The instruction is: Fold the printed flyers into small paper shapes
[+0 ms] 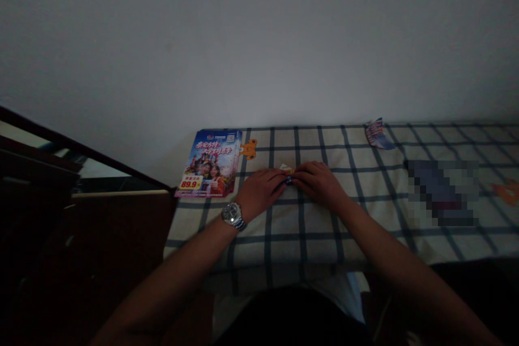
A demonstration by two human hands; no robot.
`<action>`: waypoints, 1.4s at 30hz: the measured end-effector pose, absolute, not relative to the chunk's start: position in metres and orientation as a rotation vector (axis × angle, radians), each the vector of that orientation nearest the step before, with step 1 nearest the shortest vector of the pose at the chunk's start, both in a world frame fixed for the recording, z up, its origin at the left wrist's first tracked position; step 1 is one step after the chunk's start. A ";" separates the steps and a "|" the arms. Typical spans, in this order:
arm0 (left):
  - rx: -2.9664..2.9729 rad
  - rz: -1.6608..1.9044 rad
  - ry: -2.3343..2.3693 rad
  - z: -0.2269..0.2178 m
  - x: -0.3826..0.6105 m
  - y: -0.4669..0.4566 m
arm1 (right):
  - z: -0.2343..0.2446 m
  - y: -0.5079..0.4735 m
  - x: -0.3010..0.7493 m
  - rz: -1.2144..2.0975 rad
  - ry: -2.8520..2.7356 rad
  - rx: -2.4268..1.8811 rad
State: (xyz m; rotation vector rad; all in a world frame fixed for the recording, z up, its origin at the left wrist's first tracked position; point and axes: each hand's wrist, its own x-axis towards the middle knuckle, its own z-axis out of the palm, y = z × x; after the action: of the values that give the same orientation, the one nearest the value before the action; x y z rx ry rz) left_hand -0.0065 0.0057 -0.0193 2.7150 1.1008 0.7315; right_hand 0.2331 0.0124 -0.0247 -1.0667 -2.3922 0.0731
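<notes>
— What are your hands on?

— A small folded paper (286, 171), white and orange with a bit of blue. It lies on the checked sheet (284, 238) of the bed, about the middle of its width and a little nearer the wall than the near edge.

— Both hands?

— Both. My left hand (261, 189) comes in from the left and my right hand (320, 184) from the right, knuckles up. The fingertips of the two meet over the paper and pinch it between them, low against the sheet.

— Which way does it point?

— Only a corner shows, sticking out on the far side of my fingers, towards the wall. What I can see seems to run left to right between the two hands, but most of it is covered, so I cannot tell its long axis for sure.

— What else is about?

— A wristwatch (233, 215) on my left wrist. Left of my hands, at the left end of the bed, is a glossy flyer (211, 165) with its long side running near to far and a price printed at its near left corner. Just right of it an orange bear (248, 148) is printed on the sheet. Far right, by the wall, is another folded piece of paper (377, 134), well apart from my hands. Dark wooden furniture (81, 227) stands to the left of the bed.
</notes>
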 end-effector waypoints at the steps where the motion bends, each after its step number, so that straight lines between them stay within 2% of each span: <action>1: 2.716 0.739 1.104 -0.019 -0.006 0.006 | -0.024 0.012 0.233 0.070 -2.394 -1.071; 12: 2.753 0.741 1.197 -0.017 -0.003 0.004 | -0.023 0.012 0.231 0.063 -2.387 -1.040; 21: 2.612 0.884 1.399 -0.014 -0.006 0.003 | -0.019 0.006 0.232 -0.081 -2.328 -1.033; 42: 2.513 0.999 1.390 -0.012 -0.006 0.004 | -0.019 0.005 0.218 0.027 -2.488 -0.970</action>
State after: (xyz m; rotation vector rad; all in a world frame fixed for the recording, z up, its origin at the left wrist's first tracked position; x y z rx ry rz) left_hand -0.0062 0.0043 -0.0123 2.5125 1.3901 0.9991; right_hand 0.2180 0.0049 -0.0186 -0.9700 -2.4883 0.0268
